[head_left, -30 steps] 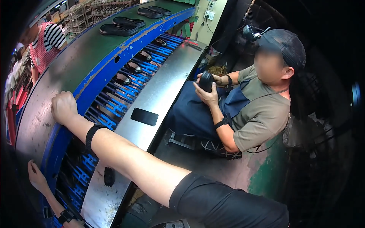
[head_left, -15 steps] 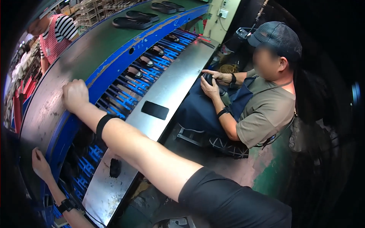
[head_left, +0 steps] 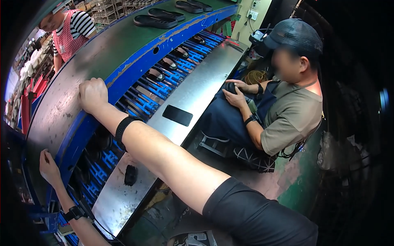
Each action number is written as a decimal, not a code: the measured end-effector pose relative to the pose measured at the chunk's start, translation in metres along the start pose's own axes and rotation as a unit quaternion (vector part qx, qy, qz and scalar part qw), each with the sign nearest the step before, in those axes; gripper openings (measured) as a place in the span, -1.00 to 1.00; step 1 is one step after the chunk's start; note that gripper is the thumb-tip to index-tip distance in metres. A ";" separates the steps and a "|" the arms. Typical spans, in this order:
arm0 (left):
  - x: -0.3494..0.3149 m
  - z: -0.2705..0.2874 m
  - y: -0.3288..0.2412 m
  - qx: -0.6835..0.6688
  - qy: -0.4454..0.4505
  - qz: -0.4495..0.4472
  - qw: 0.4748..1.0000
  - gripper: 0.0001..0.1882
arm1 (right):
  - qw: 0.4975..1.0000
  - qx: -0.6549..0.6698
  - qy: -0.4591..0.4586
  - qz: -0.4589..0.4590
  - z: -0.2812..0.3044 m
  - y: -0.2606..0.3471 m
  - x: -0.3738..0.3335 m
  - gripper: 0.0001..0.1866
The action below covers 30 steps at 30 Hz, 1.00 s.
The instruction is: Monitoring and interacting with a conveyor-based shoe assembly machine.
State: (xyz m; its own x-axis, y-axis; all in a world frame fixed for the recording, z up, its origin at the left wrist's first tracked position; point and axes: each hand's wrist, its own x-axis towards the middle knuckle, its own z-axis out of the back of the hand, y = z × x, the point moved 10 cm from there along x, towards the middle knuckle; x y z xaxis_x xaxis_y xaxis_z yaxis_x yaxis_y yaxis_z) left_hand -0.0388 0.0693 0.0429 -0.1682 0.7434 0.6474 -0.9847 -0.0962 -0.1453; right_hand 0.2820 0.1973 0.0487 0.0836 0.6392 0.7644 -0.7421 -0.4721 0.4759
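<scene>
My right hand [head_left: 93,95], in a loose fist, rests on the worn green-grey top of a curved conveyor [head_left: 57,108], close to its blue edge. Nothing shows in its curled fingers. Nearer to me at the left, my left hand [head_left: 50,168] is by the same surface, fingers bent in with a dark gap between them and no thing visible there. Below the conveyor edge, several dark shoes [head_left: 156,74] sit on a rack of blue bars [head_left: 141,102]. Black soles or flat shoes [head_left: 156,21] lie in pairs on the conveyor's far part.
A metal ledge [head_left: 201,88] runs beside the rack, bearing a black phone [head_left: 177,115] and a small black lump [head_left: 130,175]. On the right a seated co-worker [head_left: 287,110] holds a dark rounded object [head_left: 230,87]. Another person [head_left: 72,30] in a red checked apron stands beyond the conveyor.
The whole view has shifted, so the scene sits slightly further right and higher. Both my hands stay by the conveyor. The co-worker has turned the dark object; the person beyond has raised their head.
</scene>
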 end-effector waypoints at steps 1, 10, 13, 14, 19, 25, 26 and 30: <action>0.000 -0.001 0.001 0.001 0.000 0.000 1.000 -0.70 | 1.000 0.001 0.000 0.000 0.000 0.000 0.001 -0.88; 0.000 0.006 0.004 -0.009 -0.025 -0.009 1.000 -0.74 | 1.000 0.009 -0.015 0.007 0.000 0.005 0.001 -0.86; -0.005 0.014 0.017 0.008 -0.043 -0.010 0.999 -0.76 | 1.000 0.008 -0.012 0.007 -0.003 0.013 -0.001 -0.83; -0.006 0.009 -0.007 -0.003 -0.032 0.026 0.999 -0.77 | 1.000 -0.021 -0.003 0.002 -0.003 -0.001 -0.002 -0.82; -0.006 0.011 -0.035 -0.027 -0.042 0.006 0.999 -0.80 | 0.998 -0.036 -0.028 0.033 0.014 -0.005 -0.002 -0.84; -0.003 0.023 -0.032 -0.017 -0.058 0.004 0.998 -0.81 | 0.998 0.000 -0.043 0.045 0.013 0.002 0.002 -0.84; -0.003 0.024 -0.032 -0.011 -0.060 0.006 0.998 -0.81 | 0.998 0.007 -0.041 0.048 0.013 0.004 0.002 -0.84; -0.009 0.027 -0.024 -0.007 -0.062 0.019 0.998 -0.81 | 0.999 -0.004 -0.027 0.045 0.007 0.011 0.000 -0.86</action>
State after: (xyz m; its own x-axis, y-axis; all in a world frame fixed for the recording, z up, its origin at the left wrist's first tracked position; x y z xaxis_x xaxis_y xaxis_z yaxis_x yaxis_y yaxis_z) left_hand -0.0151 0.0470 0.0606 -0.2107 0.6514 0.7289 -0.9769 -0.1132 -0.1812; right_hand 0.2785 0.1878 0.0575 0.0532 0.5604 0.8265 -0.7529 -0.5212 0.4019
